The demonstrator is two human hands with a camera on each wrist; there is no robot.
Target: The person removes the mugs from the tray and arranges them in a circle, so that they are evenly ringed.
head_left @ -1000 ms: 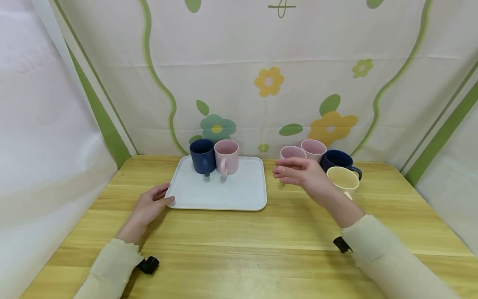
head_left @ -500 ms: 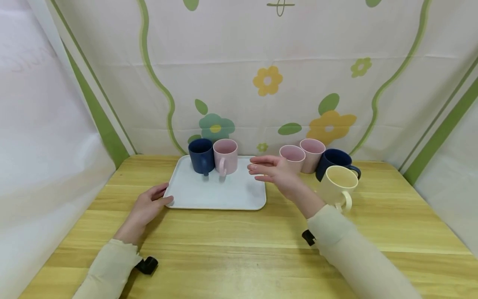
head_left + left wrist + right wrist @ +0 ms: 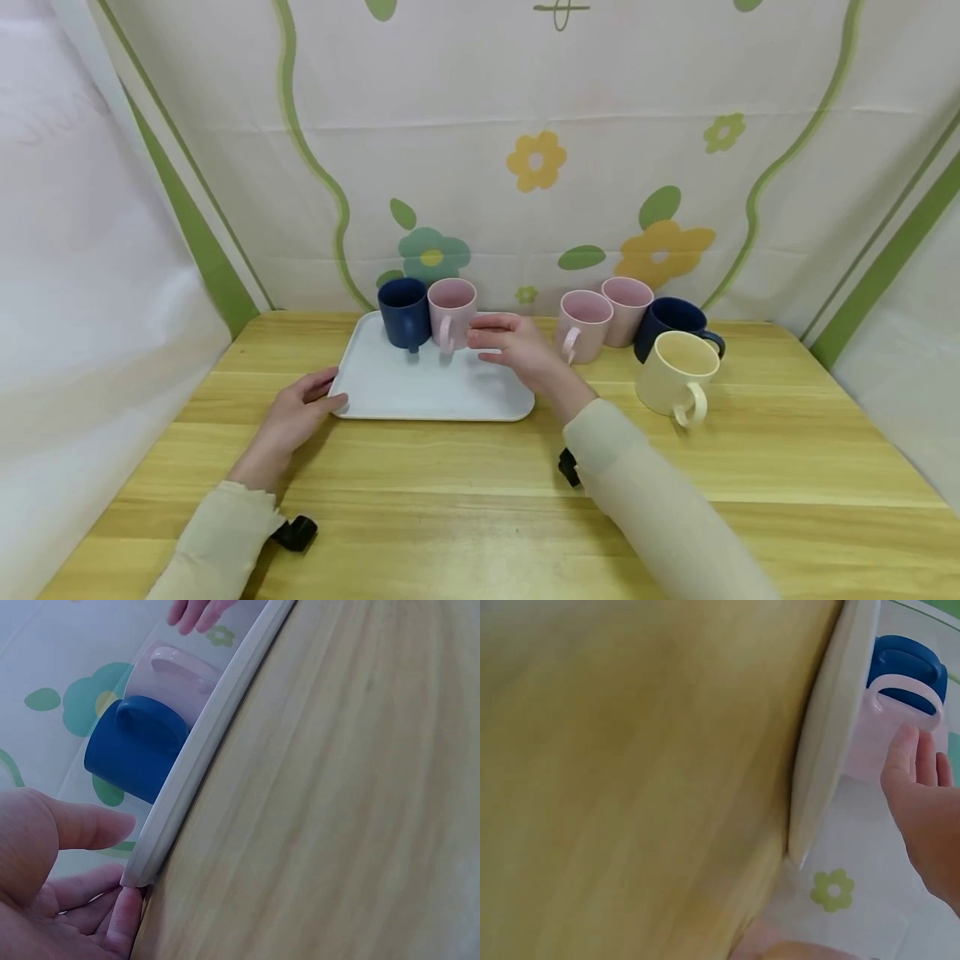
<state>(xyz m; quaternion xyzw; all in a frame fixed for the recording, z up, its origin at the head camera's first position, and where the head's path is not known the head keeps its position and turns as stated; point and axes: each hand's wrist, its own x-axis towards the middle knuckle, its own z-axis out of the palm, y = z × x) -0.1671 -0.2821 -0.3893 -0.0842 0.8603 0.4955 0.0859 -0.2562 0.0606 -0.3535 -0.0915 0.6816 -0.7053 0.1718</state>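
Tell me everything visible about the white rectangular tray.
The shallow white rectangular tray looks like smooth plastic, with rounded corners and a low raised rim. It lies flat on the light wood-grain tabletop, one long side toward the person. A navy blue cylindrical mug and a pink cylindrical mug, both with handles, stand upright on its rear part. The left hand holds its near left corner; the right hand is above its right side, apparently not touching it.

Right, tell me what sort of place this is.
Probably a small screened-off tabletop booth: sheeting, flower-printed at the back, encloses three sides of a wood-grain table, which bears a white tray and several mugs.
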